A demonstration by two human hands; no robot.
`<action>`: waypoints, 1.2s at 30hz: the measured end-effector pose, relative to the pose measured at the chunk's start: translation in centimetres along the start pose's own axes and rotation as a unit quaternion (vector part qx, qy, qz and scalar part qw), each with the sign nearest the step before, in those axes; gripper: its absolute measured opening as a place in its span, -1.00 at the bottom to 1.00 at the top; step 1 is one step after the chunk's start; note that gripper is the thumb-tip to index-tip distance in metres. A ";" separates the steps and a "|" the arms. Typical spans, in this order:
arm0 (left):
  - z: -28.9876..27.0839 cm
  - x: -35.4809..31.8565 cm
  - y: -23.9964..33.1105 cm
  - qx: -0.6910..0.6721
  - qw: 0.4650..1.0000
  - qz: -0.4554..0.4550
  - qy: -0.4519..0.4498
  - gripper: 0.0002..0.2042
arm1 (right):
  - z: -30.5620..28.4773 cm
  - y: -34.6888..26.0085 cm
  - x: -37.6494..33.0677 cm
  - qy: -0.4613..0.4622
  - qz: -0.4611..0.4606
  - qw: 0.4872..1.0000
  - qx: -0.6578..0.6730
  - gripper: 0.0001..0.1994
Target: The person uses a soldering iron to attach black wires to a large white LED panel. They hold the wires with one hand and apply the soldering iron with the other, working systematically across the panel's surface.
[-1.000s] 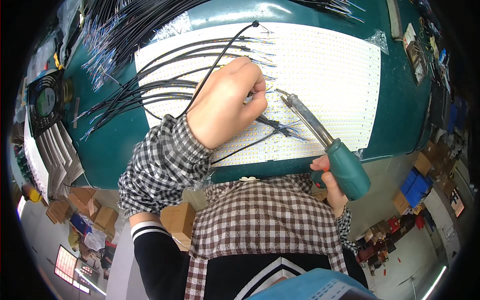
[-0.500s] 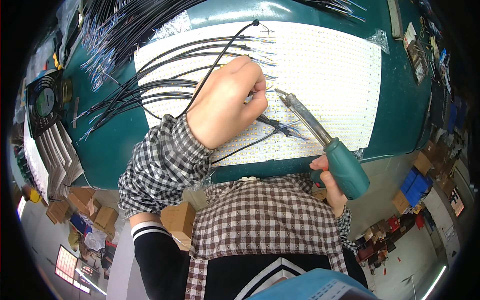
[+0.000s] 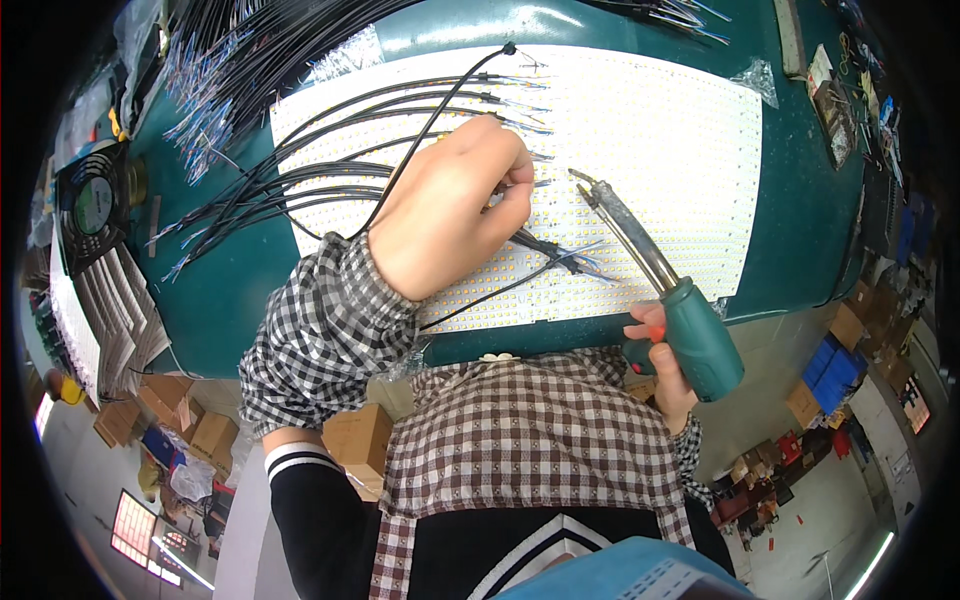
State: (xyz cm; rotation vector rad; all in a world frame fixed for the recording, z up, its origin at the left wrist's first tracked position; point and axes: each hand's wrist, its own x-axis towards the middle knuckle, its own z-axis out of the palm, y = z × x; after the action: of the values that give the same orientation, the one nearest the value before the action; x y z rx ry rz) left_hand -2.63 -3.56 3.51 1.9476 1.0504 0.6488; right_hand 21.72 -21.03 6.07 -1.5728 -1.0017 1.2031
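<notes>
My left hand (image 3: 455,205) is closed in a pinch over the white LED board (image 3: 660,130). Thin wire ends (image 3: 543,183) of a black cable poke out past its fingertips; the grip itself is mostly hidden. Below the board's near edge, my right hand (image 3: 668,368) is wrapped around the green handle of a soldering iron (image 3: 704,345). The iron's tip hovers over the board, a short gap to the right of those wire ends. Several black cables (image 3: 330,168) lie across the board's left half, their stripped coloured wires ending near its middle. One black cable (image 3: 432,120) arcs over the left hand.
A large bundle of black cables (image 3: 260,60) spreads over the green table (image 3: 215,300) at the far left. A black fan (image 3: 92,205) and a stack of white panels (image 3: 120,310) stand at the left edge. Clear plastic film (image 3: 757,82) touches the board's far right corner.
The soldering iron's tip has moved up and to the right, away from the wire ends at my left fingertips. My left hand stays nearly in place, still pinching.
</notes>
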 end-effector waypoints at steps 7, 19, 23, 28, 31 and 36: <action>0.0 0.2 0.0 0.038 0.999 0.022 -0.017 -0.89 | -0.7 -0.1 0.2 -0.008 -0.013 1.000 0.002 -0.56; 1.2 0.6 0.4 0.013 0.999 -0.007 0.035 -0.90 | -0.9 0.2 -0.1 -0.004 -0.003 1.000 0.013 -0.56; 1.5 0.5 0.4 0.003 0.999 -0.010 0.043 -0.89 | -0.7 0.1 0.0 -0.008 -0.001 1.000 0.016 -0.56; 1.7 0.3 0.2 0.007 0.999 -0.001 0.044 -0.89 | -0.9 0.1 -0.1 -0.023 0.009 1.000 0.009 -0.55; 1.6 0.3 0.2 0.003 0.999 0.000 0.043 -0.89 | -0.9 0.1 0.0 -0.029 0.011 1.000 0.002 -0.55; 1.4 0.4 0.2 0.018 0.999 0.007 0.035 -0.89 | -0.8 0.2 -0.2 -0.028 0.021 0.999 0.001 -0.55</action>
State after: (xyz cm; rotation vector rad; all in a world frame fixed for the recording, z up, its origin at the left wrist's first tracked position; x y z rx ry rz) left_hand -1.27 -3.86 2.94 1.9761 1.0999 0.7153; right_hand 22.48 -21.38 6.00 -1.5743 -1.0075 1.2822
